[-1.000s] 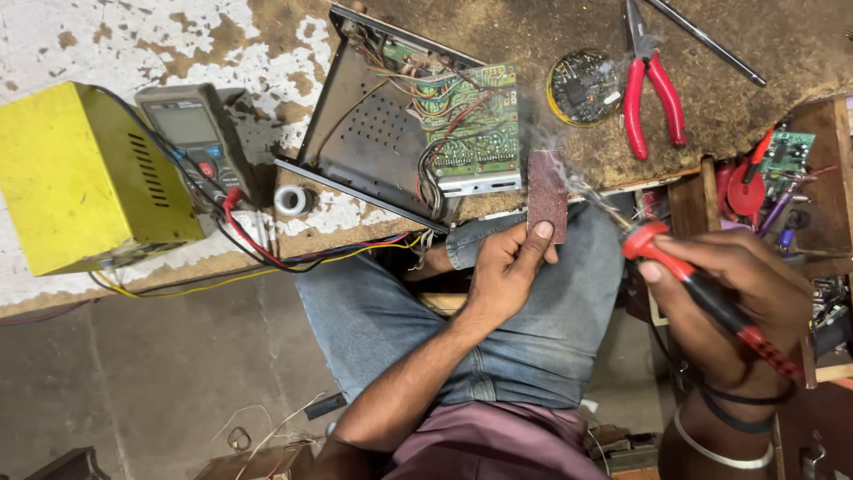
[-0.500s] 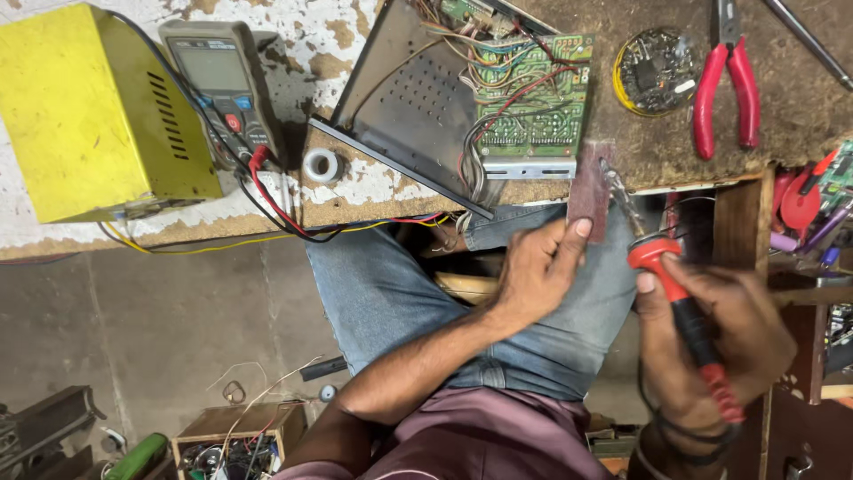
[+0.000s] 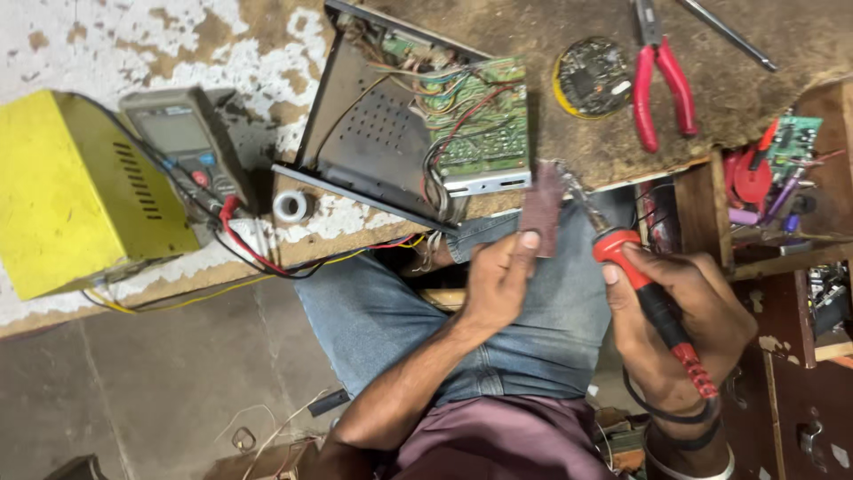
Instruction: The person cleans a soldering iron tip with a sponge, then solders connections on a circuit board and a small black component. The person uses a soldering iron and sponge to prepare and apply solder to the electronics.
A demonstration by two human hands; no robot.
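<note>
Sandpaper meeting the iron's tip

Fingers of my left hand (image 3: 498,280) are pinching a small rectangular strip of reddish-brown sandpaper (image 3: 540,209), gritty and stiff, holding it upright over my denim-covered lap, just below the bench edge. My right hand (image 3: 689,324) is wrapping closed around the soldering iron (image 3: 653,302), its ribbed red-and-black plastic handle running diagonally through the fist, and the thin metal tip is touching the strip's right edge (or very nearly; I cannot tell exactly). Up on the rough, chipped workbench (image 3: 107,36), an opened grey metal chassis (image 3: 373,142) is showing its perforated floor and a green circuit board (image 3: 484,120) tangled in coloured wires. Red-handled pliers (image 3: 659,76) are lying near a round dark board (image 3: 591,78). A boxy yellow metal case (image 3: 75,191) is sitting beside a grey multimeter (image 3: 182,147).
</note>
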